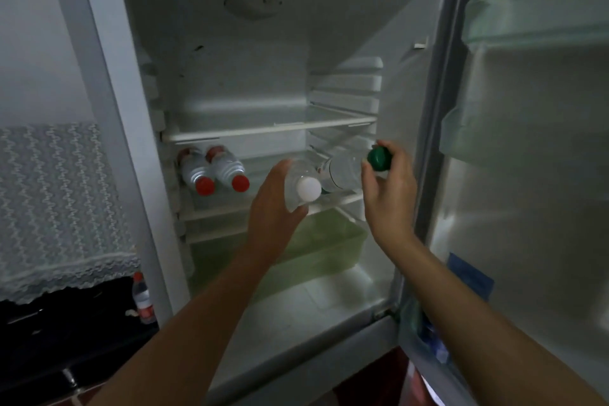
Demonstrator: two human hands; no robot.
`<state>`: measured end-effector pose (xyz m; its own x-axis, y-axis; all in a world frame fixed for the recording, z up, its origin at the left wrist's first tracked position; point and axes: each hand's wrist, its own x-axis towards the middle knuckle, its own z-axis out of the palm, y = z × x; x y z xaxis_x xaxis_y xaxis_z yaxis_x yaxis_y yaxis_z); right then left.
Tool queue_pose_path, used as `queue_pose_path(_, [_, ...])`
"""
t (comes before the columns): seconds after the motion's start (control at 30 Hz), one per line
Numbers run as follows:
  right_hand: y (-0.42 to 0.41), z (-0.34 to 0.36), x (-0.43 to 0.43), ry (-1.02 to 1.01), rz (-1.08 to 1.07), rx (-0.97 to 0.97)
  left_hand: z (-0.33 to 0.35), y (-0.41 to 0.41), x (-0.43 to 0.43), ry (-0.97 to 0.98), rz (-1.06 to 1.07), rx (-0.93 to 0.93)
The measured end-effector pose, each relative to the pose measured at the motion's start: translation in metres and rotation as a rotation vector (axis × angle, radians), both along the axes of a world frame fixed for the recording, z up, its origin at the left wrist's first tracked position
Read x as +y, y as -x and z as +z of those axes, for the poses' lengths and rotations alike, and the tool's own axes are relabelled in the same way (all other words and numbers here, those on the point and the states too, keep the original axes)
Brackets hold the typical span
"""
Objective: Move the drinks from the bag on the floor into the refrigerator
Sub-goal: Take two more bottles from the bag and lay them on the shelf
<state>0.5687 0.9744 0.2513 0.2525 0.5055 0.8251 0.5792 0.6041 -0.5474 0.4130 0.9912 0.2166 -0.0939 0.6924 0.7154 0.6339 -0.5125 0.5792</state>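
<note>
The refrigerator [230, 82] stands open in front of me. Two clear bottles with red caps [214, 171] lie side by side on the left of its lower shelf [211, 212]. My left hand [273, 208] grips a clear bottle with a white cap [304, 186], cap toward me, at the shelf's front edge. To its right, my right hand [389, 188] holds a clear bottle with a green cap [346, 171] by the cap end, lying over the right of the same shelf. The bag on the floor is out of view.
An upper glass shelf [263, 132] is bare. A green crisper drawer [323, 241] sits below the lower shelf. The open door [534, 142] with its racks is at right. A lace-covered cabinet [59, 201] stands at left, with a red-capped bottle [143, 298] beside it.
</note>
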Motion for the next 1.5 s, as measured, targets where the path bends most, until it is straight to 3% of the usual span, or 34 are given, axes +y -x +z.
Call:
queue_pose_path(0.4, [0.02,-0.015,0.078,0.052,0.139,-0.029,-0.011,0.021,0.079,0.062,-0.012,-0.028])
queue_pose_path(0.57, [0.025,-0.026,0.099,0.198,0.23,-0.072,-0.02,0.029,0.108,-0.007,0.011,0.285])
queue_pose_path(0.8, [0.028,-0.049,0.131,0.432,0.3,-0.228,-0.014,0.038,0.132,0.087,-0.004,0.526])
queue_pose_path(1.07, [0.017,-0.046,0.153,0.539,0.273,-0.254,-0.002,0.039,0.133,0.397,-0.163,0.405])
queue_pose_path(1.2, [0.013,-0.044,0.154,0.549,0.277,-0.264,0.021,0.025,0.124,0.522,-0.229,0.241])
queue_pose_path(1.23, [0.012,-0.043,0.152,0.545,0.282,-0.273,0.023,0.024,0.122,0.539,-0.215,0.277])
queue_pose_path(1.33, [0.014,-0.039,0.148,0.524,0.3,-0.303,0.017,0.027,0.123,0.546,-0.015,0.615])
queue_pose_path(1.5, [0.023,-0.034,0.148,0.525,0.303,-0.383,0.004,0.028,0.126,0.383,0.111,0.703])
